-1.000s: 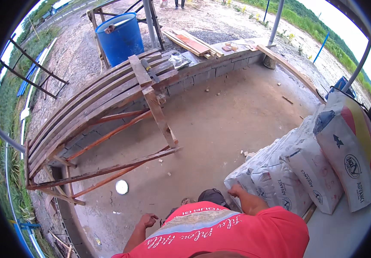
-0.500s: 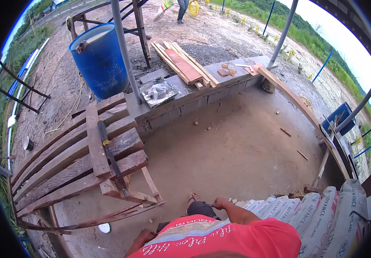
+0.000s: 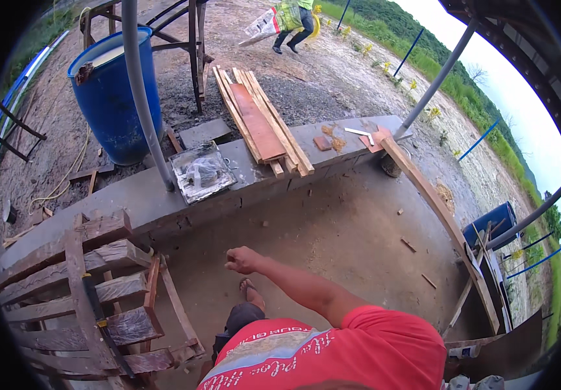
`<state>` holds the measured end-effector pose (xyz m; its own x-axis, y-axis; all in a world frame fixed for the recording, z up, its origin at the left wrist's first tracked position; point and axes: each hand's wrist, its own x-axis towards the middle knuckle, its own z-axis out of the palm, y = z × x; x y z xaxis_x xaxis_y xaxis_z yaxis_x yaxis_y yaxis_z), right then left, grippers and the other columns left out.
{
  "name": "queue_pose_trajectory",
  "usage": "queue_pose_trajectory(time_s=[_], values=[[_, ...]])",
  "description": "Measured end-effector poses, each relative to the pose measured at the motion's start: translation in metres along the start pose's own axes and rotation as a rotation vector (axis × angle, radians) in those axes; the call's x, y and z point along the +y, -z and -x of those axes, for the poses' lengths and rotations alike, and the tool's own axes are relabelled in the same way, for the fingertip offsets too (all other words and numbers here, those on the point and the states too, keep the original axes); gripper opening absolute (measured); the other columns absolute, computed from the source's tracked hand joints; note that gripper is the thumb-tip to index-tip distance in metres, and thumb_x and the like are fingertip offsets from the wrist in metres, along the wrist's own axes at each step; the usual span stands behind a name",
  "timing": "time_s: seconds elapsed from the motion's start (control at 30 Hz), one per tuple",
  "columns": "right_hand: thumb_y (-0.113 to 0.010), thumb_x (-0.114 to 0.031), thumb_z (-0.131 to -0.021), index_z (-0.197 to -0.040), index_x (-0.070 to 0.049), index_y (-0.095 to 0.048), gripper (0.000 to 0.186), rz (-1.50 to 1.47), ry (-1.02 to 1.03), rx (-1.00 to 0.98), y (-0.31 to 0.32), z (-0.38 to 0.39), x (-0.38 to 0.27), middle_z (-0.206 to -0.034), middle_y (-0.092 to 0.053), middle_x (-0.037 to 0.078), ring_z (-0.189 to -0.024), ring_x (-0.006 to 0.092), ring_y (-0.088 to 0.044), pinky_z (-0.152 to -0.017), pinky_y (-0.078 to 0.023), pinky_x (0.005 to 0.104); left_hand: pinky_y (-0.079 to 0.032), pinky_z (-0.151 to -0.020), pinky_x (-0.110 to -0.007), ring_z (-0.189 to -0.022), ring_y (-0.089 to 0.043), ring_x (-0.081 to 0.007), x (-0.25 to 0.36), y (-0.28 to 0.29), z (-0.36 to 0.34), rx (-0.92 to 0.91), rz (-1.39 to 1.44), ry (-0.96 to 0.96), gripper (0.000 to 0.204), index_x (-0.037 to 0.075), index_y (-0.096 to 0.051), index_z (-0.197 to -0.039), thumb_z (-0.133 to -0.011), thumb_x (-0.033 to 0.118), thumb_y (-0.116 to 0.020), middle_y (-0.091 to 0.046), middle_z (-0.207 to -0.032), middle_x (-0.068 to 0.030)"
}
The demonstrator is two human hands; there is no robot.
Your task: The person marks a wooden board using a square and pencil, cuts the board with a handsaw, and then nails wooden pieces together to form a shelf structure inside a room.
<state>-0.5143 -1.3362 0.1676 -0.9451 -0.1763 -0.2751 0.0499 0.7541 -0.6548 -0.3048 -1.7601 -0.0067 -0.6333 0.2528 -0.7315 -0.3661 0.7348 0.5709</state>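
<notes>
Slatted wooden bench (image 3: 124,327) stands at the lower left, its thick, rough-grained, weathered boards laid side by side with gaps between them and one flat crosspiece (image 3: 75,257) over the top. Along that crosspiece lies a long, narrow hand tool (image 3: 102,323) with a dark handle and a yellow band. Beyond the bench runs a low ledge (image 3: 124,203) of smooth grey cement, bearing a shallow, smeared square tray (image 3: 179,170) and straight, pale planks (image 3: 264,97). From a red shirt sleeve (image 3: 394,335) the right forearm reaches forward and leftward, elbow slightly bent; the right hand (image 3: 242,259) hangs over the brown floor (image 3: 332,253), near the bench's end, fingers loosely curled, and whether they grip anything cannot be told. The left hand is out of view, its grip unknown.
</notes>
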Motion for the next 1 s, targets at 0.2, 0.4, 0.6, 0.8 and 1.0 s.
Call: queue_pose_trajectory(time_s=[0.2, 0.4, 0.6, 0.8, 1.0], values=[[-0.064, -0.039, -0.083, -0.098, -0.004, -0.067, 0.039, 0.124, -0.134, -0.179, 0.042, -0.020, 0.143, -0.096, -0.070, 0.020, -0.093, 0.0378, -0.066, -0.084, -0.052, 0.0451, -0.052, -0.073, -0.047, -0.090, -0.067, -0.0455, 0.130, -0.003, -0.067, 0.154, 0.167, -0.185, 0.046, 0.001, -0.069, -0.094, -0.074, 0.042, -0.073, -0.068, -0.088, -0.0272], [-0.062, -0.035, -0.091, -0.095, -0.009, -0.071, 0.028, 0.075, -0.656, -0.362, 0.086, 0.058, 0.369, -0.076, -0.068, 0.005, -0.065, 0.0195, -0.069, -0.054, -0.054, 0.0358, -0.050, -0.066, -0.037, -0.069, -0.064, -0.0192, 0.256, 0.050, -0.127, 0.258, 0.083, -0.162, 0.024, 0.000, -0.067, -0.084, -0.083, 0.025, -0.066, -0.065, -0.071, -0.0072], [-0.058, -0.026, -0.091, -0.102, -0.008, -0.068, 0.023, -0.023, -0.902, -0.578, 0.165, 0.025, 0.390, -0.086, -0.070, 0.007, -0.070, 0.0202, -0.070, -0.056, -0.057, 0.0330, -0.049, -0.061, -0.031, -0.063, -0.060, -0.0137, 0.362, 0.099, -0.214, 0.359, 0.287, 0.016, 0.025, 0.000, -0.065, -0.083, -0.091, 0.024, -0.062, -0.064, -0.070, -0.0043], [-0.070, -0.031, -0.082, -0.090, -0.001, -0.067, 0.031, 0.086, -0.238, -0.160, 0.232, -0.244, 0.398, -0.086, -0.069, 0.020, -0.085, 0.0337, -0.067, -0.075, -0.052, 0.0419, -0.045, -0.047, -0.028, -0.054, -0.056, -0.0112, 0.452, 0.098, -0.337, 0.328, 0.675, 0.246, 0.029, 0.005, -0.063, -0.087, -0.093, 0.033, -0.065, -0.061, -0.068, -0.0020], [-0.071, -0.024, -0.080, -0.110, -0.006, -0.062, 0.036, 0.232, 0.336, 0.101, 0.291, -0.537, 0.312, -0.098, -0.063, 0.020, -0.096, 0.0413, -0.059, -0.082, -0.049, 0.0481, -0.046, -0.044, -0.029, -0.055, -0.052, -0.0108, 0.538, 0.091, -0.449, 0.386, 0.837, 0.511, 0.042, 0.006, -0.056, -0.090, -0.090, 0.046, -0.068, -0.061, -0.079, -0.0039]])
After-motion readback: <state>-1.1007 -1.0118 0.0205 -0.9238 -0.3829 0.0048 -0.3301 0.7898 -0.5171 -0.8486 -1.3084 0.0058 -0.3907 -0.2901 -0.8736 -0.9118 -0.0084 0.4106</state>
